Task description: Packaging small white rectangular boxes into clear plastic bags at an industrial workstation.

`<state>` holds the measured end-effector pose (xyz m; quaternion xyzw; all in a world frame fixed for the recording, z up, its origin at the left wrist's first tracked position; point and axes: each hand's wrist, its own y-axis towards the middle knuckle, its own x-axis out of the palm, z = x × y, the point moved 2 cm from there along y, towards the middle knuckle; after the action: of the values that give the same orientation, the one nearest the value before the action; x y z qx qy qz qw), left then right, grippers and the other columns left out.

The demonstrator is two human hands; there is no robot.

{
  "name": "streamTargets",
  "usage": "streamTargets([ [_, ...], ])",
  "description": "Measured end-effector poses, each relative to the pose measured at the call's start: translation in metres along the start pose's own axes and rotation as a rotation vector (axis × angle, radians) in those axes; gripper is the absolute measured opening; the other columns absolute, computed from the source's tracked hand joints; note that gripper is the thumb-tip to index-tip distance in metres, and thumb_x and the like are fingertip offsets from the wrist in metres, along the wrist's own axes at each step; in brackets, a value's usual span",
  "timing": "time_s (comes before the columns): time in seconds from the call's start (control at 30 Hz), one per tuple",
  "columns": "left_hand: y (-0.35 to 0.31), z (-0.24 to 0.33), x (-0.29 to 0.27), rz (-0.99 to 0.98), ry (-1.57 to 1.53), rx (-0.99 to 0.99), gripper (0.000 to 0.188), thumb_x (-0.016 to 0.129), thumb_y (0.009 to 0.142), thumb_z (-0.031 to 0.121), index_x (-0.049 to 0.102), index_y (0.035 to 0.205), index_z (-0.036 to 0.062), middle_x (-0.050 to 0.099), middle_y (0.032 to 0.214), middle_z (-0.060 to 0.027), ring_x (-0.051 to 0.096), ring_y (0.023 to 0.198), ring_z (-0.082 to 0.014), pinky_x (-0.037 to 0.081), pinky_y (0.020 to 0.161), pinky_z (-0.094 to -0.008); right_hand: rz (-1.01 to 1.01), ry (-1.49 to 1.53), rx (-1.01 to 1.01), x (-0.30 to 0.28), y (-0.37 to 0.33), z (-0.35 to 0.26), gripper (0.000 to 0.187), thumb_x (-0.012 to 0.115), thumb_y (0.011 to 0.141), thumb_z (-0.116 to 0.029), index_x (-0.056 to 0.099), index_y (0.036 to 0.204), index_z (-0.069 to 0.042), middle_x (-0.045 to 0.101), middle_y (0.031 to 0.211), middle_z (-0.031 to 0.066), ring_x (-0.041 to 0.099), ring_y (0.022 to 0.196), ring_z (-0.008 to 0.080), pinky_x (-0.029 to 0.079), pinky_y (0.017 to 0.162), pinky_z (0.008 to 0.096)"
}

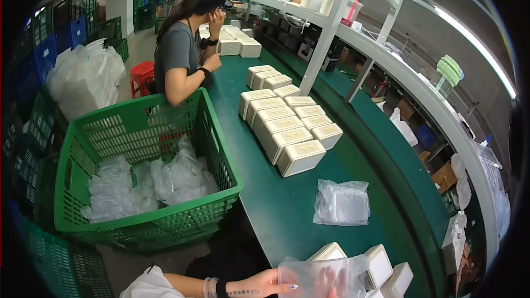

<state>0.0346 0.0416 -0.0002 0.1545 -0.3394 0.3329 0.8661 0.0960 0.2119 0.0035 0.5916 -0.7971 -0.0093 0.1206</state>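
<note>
At the lower edge, my left hand (pixel 264 283) pinches the left side of a clear plastic bag (pixel 298 272) between thumb and fingers. A fingertip, apparently of my right hand (pixel 332 293), shows at the bag's lower part; the rest of that hand is cut off or blurred behind the film. More finger shapes show dimly through the bag. Beside and behind it lie several cream boxes (pixel 379 266) with pale faces. Farther up the green table (pixel 251 198), a flat packet of clear plastic bags (pixel 342 203) lies by itself.
Several cream boxes (pixel 301 157) stand in rows mid-table, with another group (pixel 243 48) farther back. A green crate (pixel 226 187) of clear plastic bags (pixel 182 179) stands left of the table. A co-worker (pixel 185 49) leans at the table's far left. A metal shelf frame (pixel 326 49) rises right.
</note>
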Motion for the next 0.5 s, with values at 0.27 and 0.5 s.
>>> streamTargets([
  [0.27,0.011,-0.049,-0.005,-0.083,-0.307,-0.311,0.033,0.054,0.094,0.009,0.052,0.127,0.0019,0.062,0.119,-0.0116,0.060,0.110,-0.0231,0.050,0.092,-0.0357,-0.167,-0.418,0.158,-0.014,0.023,0.039,0.086,0.064,0.086,-0.046,0.016,0.153,-0.021,0.035,0.148,0.0142,0.044,0.126,0.0331,0.042,0.100,0.0512],
  [0.5,0.011,-0.015,-0.008,-0.007,-0.562,-0.255,0.046,0.054,0.094,0.008,0.040,0.137,0.0003,0.055,0.129,-0.0106,0.057,0.116,-0.0236,0.045,0.101,-0.0399,-0.409,0.447,0.222,0.025,0.040,0.010,0.110,0.086,0.067,-0.037,0.022,0.149,-0.001,0.030,0.150,0.0155,0.034,0.136,0.0299,0.032,0.110,0.0446],
])
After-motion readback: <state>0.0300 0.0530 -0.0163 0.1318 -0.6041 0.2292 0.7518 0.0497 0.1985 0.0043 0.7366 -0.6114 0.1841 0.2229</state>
